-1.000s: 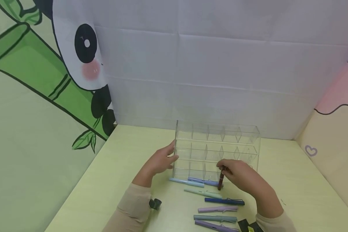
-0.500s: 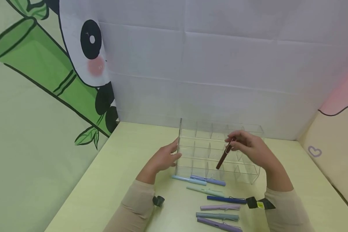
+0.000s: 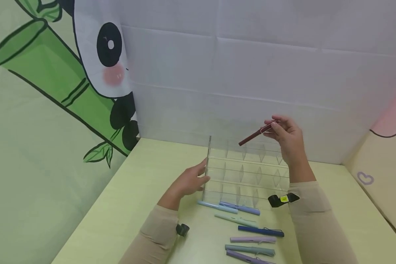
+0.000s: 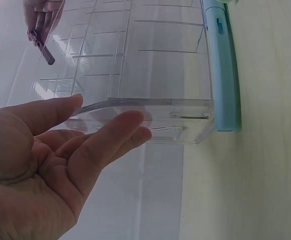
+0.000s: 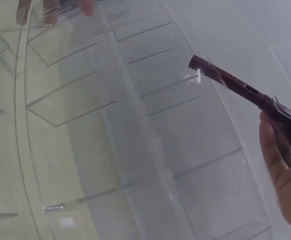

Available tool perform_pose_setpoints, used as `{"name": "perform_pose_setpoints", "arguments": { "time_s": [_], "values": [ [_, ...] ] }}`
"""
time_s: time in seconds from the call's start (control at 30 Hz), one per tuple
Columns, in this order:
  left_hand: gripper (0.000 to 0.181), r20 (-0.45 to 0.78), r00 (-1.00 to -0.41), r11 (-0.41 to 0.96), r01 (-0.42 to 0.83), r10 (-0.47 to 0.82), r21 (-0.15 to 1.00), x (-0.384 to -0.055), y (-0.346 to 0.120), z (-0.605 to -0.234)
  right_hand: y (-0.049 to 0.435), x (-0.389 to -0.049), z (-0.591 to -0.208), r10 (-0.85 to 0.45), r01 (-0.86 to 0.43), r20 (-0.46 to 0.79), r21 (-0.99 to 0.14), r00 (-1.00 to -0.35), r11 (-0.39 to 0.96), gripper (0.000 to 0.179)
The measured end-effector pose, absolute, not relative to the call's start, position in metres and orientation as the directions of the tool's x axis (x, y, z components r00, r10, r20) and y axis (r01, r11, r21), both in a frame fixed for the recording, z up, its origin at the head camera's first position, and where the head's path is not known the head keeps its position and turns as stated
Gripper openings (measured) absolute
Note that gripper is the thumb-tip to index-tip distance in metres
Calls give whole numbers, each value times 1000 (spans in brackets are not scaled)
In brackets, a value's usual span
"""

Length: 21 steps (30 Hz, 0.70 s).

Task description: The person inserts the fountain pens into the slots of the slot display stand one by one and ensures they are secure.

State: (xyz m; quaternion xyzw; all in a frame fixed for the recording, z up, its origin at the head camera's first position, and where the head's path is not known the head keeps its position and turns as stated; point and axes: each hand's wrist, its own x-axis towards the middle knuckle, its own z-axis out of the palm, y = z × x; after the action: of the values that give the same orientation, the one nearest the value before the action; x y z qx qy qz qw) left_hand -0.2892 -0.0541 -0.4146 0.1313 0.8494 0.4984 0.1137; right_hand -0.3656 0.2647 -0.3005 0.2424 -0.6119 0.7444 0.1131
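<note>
In the head view my right hand (image 3: pixel 285 137) pinches a dark red pen (image 3: pixel 250 138) by its clip end, above the back row of a clear acrylic organizer (image 3: pixel 232 165). The pen slants, its free end pointing down to the left. The right wrist view shows the pen (image 5: pixel 230 85) with its silver clip near my fingers. My left hand (image 3: pixel 189 181) rests against the organizer's left side. Up close in the left wrist view, that hand's fingers (image 4: pixel 108 137) lie fairly straight along the clear side panel.
Several pens lie in front of the organizer: light blue (image 3: pixel 217 207), periwinkle (image 3: pixel 240 208), mint (image 3: pixel 235 220), navy (image 3: pixel 260 231), lilac (image 3: pixel 252 239), grey-green (image 3: pixel 249 250) and purple (image 3: pixel 245 257). A white backdrop (image 3: pixel 237 73) stands behind the organizer.
My right hand has lifted the dark red pen from near the organizer's front up and back over its rear row, tilting it flatter. My left hand stays at the organizer's side.
</note>
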Motion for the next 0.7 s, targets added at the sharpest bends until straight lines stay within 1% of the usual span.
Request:
{"name": "perform_pose_setpoints", "arguments": {
  "time_s": [0.1,0.17,0.47,0.57,0.7],
  "values": [
    [73,-66,-938,467,107,340,878,-290,-50,-413,268,-372,-305,-153,-428,459,-882,-875,-198,32],
    [73,-69,-940,467,102,334,878,-291,-49,-412,270,-376,-305,-186,-420,449,-891,-874,-174,31],
    [74,-81,-936,496,106,341,862,-290,-59,-413,268,-372,-304,-407,-383,362,-923,-839,-33,29],
    [74,-84,-935,501,109,346,858,-288,-62,-413,267,-369,-305,-460,-375,327,-927,-826,14,32],
    [73,-81,-932,496,112,352,861,-286,-65,-414,266,-365,-305,-516,-367,258,-922,-817,120,37]
  ]
}}
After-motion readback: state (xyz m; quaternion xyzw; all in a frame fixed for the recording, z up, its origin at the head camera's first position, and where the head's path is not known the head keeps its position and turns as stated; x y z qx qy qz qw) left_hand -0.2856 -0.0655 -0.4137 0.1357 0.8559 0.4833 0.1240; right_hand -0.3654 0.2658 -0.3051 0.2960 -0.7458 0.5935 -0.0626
